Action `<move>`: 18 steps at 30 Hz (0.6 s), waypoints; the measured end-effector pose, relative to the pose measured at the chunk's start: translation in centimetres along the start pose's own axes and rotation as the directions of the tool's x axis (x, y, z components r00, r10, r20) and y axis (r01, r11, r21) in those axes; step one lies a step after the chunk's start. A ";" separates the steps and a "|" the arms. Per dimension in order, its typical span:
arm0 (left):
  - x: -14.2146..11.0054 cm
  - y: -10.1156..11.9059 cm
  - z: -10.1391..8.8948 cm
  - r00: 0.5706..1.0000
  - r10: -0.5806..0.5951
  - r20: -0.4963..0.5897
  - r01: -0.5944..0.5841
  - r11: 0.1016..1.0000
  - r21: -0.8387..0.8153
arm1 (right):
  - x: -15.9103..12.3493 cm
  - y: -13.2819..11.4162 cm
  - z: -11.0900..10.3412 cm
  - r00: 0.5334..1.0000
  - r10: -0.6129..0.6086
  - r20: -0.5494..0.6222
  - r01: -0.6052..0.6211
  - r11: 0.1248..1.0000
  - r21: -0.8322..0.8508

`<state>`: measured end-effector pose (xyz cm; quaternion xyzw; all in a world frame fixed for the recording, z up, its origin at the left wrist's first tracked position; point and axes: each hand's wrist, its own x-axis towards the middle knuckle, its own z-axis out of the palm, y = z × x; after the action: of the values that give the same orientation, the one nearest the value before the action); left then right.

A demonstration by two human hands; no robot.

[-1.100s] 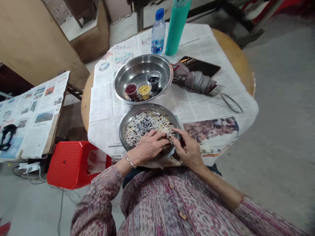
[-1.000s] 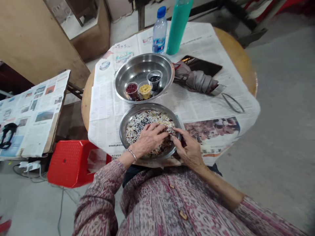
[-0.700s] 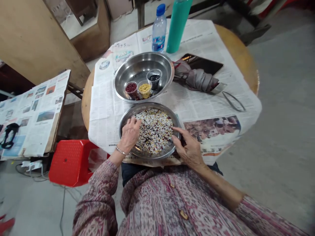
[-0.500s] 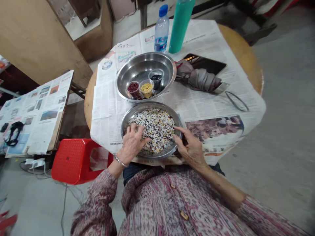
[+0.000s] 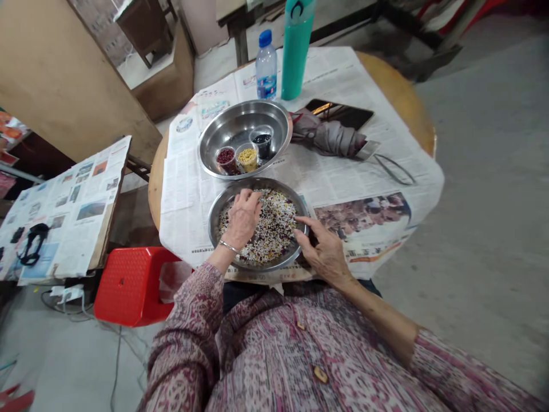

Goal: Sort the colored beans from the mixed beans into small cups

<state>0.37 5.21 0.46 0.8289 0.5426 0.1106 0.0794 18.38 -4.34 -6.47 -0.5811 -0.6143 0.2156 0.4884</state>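
Many mixed grains [image 5: 277, 226] lie below and beside the left hand [image 5: 242, 218]'s fingers.

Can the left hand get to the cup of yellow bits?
Probably yes. The left hand is over the near bowl, and the cup stands just beyond, in the far bowl. Only the bowls' low rims seem between.

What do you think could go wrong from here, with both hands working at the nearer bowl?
The mixed grains might spill over the rim of the shallow nearer bowl if the left hand sweeps too hard. That bowl also sits near the edge of the table, so a push from the right hand might shift it. A knock to the farther bowl could tip its open cups.
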 end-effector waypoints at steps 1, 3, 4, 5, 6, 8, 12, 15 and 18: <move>0.0 -0.3 -0.3 1.000 0.002 -0.019 -0.002 1.000 0.027 | 0.0 0.0 0.0 1.000 0.001 0.000 -0.001 1.000 0.002; -0.1 -0.9 -0.7 0.999 0.044 0.014 -0.045 0.995 0.084 | 0.0 0.0 0.0 1.000 0.004 0.003 -0.004 1.000 0.003; -0.1 -1.1 -0.7 0.996 0.070 0.054 -0.075 0.992 0.105 | 0.0 0.0 0.0 1.000 0.004 0.004 -0.004 1.000 0.002; 0.0 -1.2 -0.7 0.991 0.095 0.093 -0.105 0.988 0.113 | 0.0 0.0 0.0 1.000 0.005 0.004 -0.005 1.000 -0.001; 0.1 -1.4 -0.5 0.985 0.119 0.128 -0.134 0.985 0.107 | 0.0 0.0 0.0 1.000 0.006 0.005 -0.006 1.000 -0.005; 0.4 -1.5 0.0 0.973 0.160 0.164 -0.172 0.983 0.058 | 0.0 0.0 0.0 1.000 0.000 0.005 0.000 1.000 -0.012; 0.6 -1.8 0.6 0.971 0.160 0.175 -0.157 0.987 -0.027 | 0.0 -0.1 -0.1 1.000 -0.004 0.002 0.004 1.000 -0.016; -0.6 -2.1 0.1 0.987 0.067 0.148 -0.076 0.996 0.055 | 0.1 -0.1 0.0 1.000 -0.005 -0.007 0.005 1.000 -0.014; -2.8 -2.4 -1.0 0.998 -0.019 0.052 0.009 0.981 0.196 | 0.1 -0.1 0.0 1.000 -0.007 -0.005 0.007 1.000 -0.011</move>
<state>-3.07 3.59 0.51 0.8315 0.5543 0.0339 0.0127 18.36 -4.27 -6.37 -0.5821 -0.6162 0.2090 0.4877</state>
